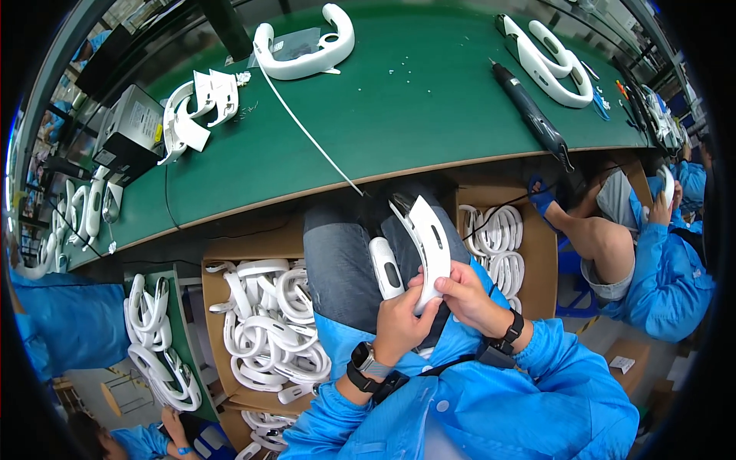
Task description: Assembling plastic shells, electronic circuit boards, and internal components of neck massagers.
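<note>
A white, curved plastic neckband [429, 241] is held over my lap, with a dark slot on its outer face. Fingers of my left hand [406, 322] are closed around its lower part. My right hand [471, 297] grips the same part from the right, its thumb pressed on the white surface. Beside it, above my left thigh, is a second white arm with a dark oval slot [391, 274]; whether it belongs to the same neckband I cannot tell. A dark gap shows along the inner edge near the upper tip.
A green workbench [429, 123] lies ahead, bearing a white U-shaped neckband [314, 61], a black electric screwdriver [533, 107] and white curved shells [188, 115]. Cardboard boxes of neckbands [276, 330] [498, 238] flank my legs. Co-workers in blue sit nearby.
</note>
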Demonstrator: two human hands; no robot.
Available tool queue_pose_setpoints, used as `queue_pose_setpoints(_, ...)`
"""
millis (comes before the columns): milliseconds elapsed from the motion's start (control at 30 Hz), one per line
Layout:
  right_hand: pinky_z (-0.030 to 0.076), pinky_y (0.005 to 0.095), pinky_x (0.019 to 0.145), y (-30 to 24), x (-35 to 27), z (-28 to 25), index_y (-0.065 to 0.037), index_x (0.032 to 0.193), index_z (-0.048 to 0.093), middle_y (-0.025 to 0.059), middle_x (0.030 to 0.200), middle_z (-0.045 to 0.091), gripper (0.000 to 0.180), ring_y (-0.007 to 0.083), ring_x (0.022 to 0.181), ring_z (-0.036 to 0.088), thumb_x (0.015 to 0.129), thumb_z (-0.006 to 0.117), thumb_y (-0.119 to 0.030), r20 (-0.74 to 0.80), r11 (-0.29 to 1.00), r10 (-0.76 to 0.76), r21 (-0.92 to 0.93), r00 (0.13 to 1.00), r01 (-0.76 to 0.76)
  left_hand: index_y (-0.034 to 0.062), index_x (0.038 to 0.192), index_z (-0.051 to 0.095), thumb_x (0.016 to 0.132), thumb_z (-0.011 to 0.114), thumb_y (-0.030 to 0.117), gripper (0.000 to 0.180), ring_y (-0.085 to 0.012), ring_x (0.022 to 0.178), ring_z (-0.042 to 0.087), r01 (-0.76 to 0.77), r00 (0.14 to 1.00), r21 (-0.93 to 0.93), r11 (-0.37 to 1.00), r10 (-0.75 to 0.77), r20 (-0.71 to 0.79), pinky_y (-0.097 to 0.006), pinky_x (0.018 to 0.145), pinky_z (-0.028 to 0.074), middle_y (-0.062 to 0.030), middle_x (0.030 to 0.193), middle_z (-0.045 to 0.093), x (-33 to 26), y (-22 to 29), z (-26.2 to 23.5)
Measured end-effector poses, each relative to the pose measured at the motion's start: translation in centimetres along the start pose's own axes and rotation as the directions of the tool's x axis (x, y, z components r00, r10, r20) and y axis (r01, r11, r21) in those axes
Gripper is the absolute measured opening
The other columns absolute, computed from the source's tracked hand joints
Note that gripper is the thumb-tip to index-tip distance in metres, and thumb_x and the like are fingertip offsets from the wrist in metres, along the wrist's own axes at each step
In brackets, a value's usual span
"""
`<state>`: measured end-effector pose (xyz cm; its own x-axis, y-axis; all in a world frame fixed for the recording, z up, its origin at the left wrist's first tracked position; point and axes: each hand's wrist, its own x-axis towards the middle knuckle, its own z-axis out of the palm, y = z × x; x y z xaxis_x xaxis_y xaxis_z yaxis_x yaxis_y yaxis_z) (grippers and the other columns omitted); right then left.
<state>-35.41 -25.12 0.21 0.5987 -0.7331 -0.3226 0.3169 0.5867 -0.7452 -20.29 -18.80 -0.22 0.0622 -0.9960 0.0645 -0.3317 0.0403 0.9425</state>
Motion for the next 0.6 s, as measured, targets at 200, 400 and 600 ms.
queue_pose_setpoints(200, 0.036, 0.0469, 0.111, -1.4, 0.4, 0.0, 0.003, 0.130, 0.045, 0.0159, 0.102, 0.067, 0.054, 0.0311, 0.108, 0.061, 0.090, 0.068, -0.025, 0.050, 0.964, 0.069, 0.254, 0.996, -0.079, 0.0007, 0.089, 0.065, 0.086, 0.068, 0.022, 0.022, -0.0336, 0.058, 0.064, -0.086, 0.996, 0.055, 0.995, 0.085, 0.015, -0.041, 0.051, 0.049, -0.0159, 0.068, 0.064, -0.3, 0.5, 0.4)
queue_pose_setpoints(400, 0.033, 0.0471, 0.113, -0.8, 0.2, -0.9, 0.002, 0.124, 0.047, 0.0139, 0.091, 0.067, 0.050, 0.0291, 0.099, 0.065, 0.089, 0.069, -0.025, 0.058, 0.986, 0.101, 0.125, 0.993, -0.107, -0.0021, 0.083, 0.064, 0.083, 0.072, 0.020, 0.023, -0.0308, 0.054, 0.065, -0.056, 0.996, 0.049, 0.997, 0.052, 0.066, -0.036, 0.049, 0.050, -0.0175, 0.063, 0.062, -0.7, 0.3, 0.7)
queue_pose_setpoints(600, 0.044, 0.0456, 0.103, -1.7, -1.2, -2.2, 0.002, 0.123, 0.050, 0.0153, 0.094, 0.067, 0.047, 0.0289, 0.100, 0.065, 0.090, 0.068, -0.027, 0.149, 0.963, 0.095, 0.236, 0.984, -0.128, -0.0011, 0.100, 0.070, 0.089, 0.063, 0.013, 0.019, -0.0270, 0.090, 0.071, -0.005, 0.997, -0.464, 0.886, 0.042, 0.070, -0.033, 0.075, 0.054, -0.0155, 0.090, 0.072, 0.1, -3.4, -2.0)
